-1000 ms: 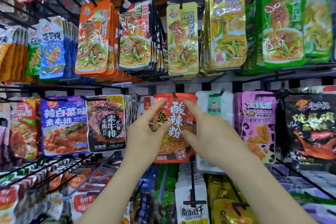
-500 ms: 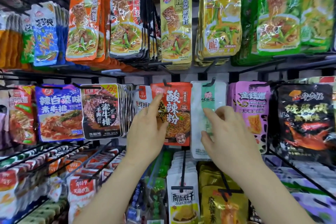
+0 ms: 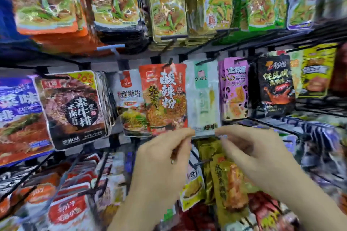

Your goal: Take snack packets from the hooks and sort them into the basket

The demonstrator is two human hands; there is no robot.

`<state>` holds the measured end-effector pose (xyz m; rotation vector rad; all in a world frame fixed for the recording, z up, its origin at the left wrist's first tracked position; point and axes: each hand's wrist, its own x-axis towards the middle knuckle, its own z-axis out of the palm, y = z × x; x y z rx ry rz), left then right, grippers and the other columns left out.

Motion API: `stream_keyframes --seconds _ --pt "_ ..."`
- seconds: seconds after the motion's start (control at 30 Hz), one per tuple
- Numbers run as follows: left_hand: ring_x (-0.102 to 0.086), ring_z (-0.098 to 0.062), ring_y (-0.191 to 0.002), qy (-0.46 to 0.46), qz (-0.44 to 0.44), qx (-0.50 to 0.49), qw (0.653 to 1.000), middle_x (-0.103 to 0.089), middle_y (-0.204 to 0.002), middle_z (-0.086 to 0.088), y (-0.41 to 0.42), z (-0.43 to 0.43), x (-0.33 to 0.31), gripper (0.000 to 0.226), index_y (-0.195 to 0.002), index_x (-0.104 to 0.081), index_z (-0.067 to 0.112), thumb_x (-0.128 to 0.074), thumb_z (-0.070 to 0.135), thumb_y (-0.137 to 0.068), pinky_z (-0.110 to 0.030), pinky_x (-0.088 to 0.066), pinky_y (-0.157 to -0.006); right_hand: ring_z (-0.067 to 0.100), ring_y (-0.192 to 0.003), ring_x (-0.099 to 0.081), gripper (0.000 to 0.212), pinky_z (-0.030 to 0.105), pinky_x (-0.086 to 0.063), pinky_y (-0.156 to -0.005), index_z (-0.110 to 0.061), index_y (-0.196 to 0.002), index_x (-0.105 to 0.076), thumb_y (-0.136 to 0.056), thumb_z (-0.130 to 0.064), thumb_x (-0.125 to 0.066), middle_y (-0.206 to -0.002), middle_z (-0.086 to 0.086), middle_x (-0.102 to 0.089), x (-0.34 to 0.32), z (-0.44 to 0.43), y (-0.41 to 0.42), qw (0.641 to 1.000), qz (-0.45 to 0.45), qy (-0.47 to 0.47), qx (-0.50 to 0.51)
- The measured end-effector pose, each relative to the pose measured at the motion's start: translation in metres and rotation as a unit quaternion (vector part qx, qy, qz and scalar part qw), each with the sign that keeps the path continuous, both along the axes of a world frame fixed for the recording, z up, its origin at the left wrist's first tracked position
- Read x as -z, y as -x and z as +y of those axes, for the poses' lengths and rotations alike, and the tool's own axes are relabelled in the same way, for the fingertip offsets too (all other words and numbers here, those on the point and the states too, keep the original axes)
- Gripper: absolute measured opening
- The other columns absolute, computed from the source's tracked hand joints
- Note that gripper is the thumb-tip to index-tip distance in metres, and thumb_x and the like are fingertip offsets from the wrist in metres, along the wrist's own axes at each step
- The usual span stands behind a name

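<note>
Two hands at the bottom edge of a hanging white packet (image 3: 203, 99), left hand (image 3: 165, 165) at one corner, right hand (image 3: 253, 155) at the other, both curled, pinch too blurred to tell.

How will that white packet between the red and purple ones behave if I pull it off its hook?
The white packet looks thin and flat, so it is probably light and floppy. Its plastic face looks smooth, so it may slip in a loose pinch. It hangs from a hook, so it would likely swing before coming free.
</note>
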<state>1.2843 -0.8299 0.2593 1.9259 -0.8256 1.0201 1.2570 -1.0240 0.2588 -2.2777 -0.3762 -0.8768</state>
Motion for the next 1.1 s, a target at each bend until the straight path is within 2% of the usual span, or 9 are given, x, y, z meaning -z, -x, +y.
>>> stream_keyframes --seconds 0.17,0.27,0.33,0.47,0.6,0.7,0.83,1.0,1.1 --pt "-0.058 0.009 -0.082 -0.041 0.02 0.132 0.99 -0.066 -0.089 0.02 0.021 -0.009 0.024 0.021 -0.098 -0.074 0.023 -0.062 0.011 -0.085 -0.005 -0.041 -0.071 0.008 -0.047 -0.051 0.014 0.016 -0.035 -0.047 -0.033 -0.094 -0.071 -0.089 -0.025 -0.061 -0.061 -0.01 -0.063 0.017 -0.004 0.058 0.996 0.074 0.03 0.05" --pt "-0.061 0.008 -0.084 -0.059 0.042 0.202 0.977 -0.069 -0.09 0.019 0.036 -0.02 0.047 0.016 -0.096 -0.074 0.024 -0.062 0.022 -0.087 -0.009 -0.045 -0.074 0.006 -0.047 -0.051 0.016 0.015 -0.034 -0.047 -0.029 -0.1 -0.072 -0.091 -0.028 -0.06 -0.061 -0.014 -0.064 0.039 -0.016 0.097 0.983 0.141 0.047 0.107" --pt "-0.064 0.003 -0.079 -0.072 0.074 0.247 0.964 -0.071 -0.086 0.016 0.05 -0.031 0.065 0.02 -0.096 -0.075 0.025 -0.057 0.03 -0.087 -0.015 -0.049 -0.069 -0.001 -0.053 -0.054 0.014 0.013 -0.036 -0.05 -0.03 -0.1 -0.071 -0.092 -0.03 -0.06 -0.058 -0.026 -0.06 0.057 -0.027 0.128 0.967 0.188 0.065 0.157" --pt "-0.059 0.007 -0.079 -0.158 0.104 0.31 0.932 -0.064 -0.085 0.028 0.086 -0.057 0.107 0.017 -0.097 -0.075 0.026 -0.062 0.025 -0.087 -0.003 -0.04 -0.072 -0.001 -0.055 -0.051 0.01 0.015 -0.033 -0.05 -0.028 -0.092 -0.068 -0.095 -0.029 -0.058 -0.054 -0.018 -0.054 0.098 -0.045 0.214 0.932 0.274 0.054 0.232" --pt "-0.06 0.009 -0.083 -0.219 0.124 0.397 0.883 -0.066 -0.09 0.021 0.145 -0.084 0.151 0.024 -0.094 -0.076 0.021 -0.054 0.025 -0.085 -0.002 -0.04 -0.072 0.004 -0.066 -0.057 0.014 0.018 -0.041 -0.062 -0.03 -0.101 -0.07 -0.094 -0.028 -0.058 -0.07 -0.013 -0.063 0.146 -0.044 0.331 0.872 0.322 -0.043 0.365" --pt "-0.054 0.019 -0.081 -0.253 0.14 0.457 0.841 -0.066 -0.088 0.023 0.202 -0.099 0.188 0.027 -0.092 -0.075 0.022 -0.051 0.027 -0.082 0.003 -0.036 -0.073 0.007 -0.074 -0.06 0.018 0.014 -0.042 -0.067 -0.038 -0.101 -0.066 -0.094 -0.022 -0.06 -0.084 -0.01 -0.066 0.181 -0.023 0.429 0.811 0.316 -0.176 0.459" --pt "-0.059 -0.004 -0.085 -0.283 0.175 0.505 0.796 -0.066 -0.091 0.009 0.295 -0.109 0.243 0.035 -0.087 -0.073 0.027 -0.041 0.023 -0.073 -0.019 -0.045 -0.078 0.007 -0.071 -0.066 0.022 0.011 -0.046 -0.065 -0.031 -0.094 -0.066 -0.09 -0.01 -0.064 -0.083 -0.001 -0.071 0.231 0.03 0.561 0.72 0.208 -0.327 0.575" --pt "-0.055 0.016 -0.079 -0.361 0.229 0.567 0.705 -0.061 -0.083 0.034 0.428 -0.1 0.298 0.023 -0.085 -0.071 0.032 -0.057 0.013 -0.086 0.001 -0.038 -0.067 0.007 -0.073 -0.064 0.023 0.018 -0.05 -0.066 -0.034 -0.098 -0.066 -0.089 -0.013 -0.066 -0.086 -0.006 -0.068 0.293 0.123 0.705 0.578 0.122 -0.445 0.673" --pt "-0.059 0.008 -0.081 -0.41 0.282 0.585 0.64 -0.065 -0.077 0.029 0.495 -0.096 0.338 0.048 -0.081 -0.063 0.045 -0.061 -0.003 -0.086 -0.002 -0.04 -0.067 0.001 -0.074 -0.062 0.022 0.014 -0.049 -0.067 -0.023 -0.111 -0.064 -0.091 -0.016 -0.064 -0.1 0.0 -0.066 0.323 0.174 0.767 0.482 0.066 -0.525 0.698"
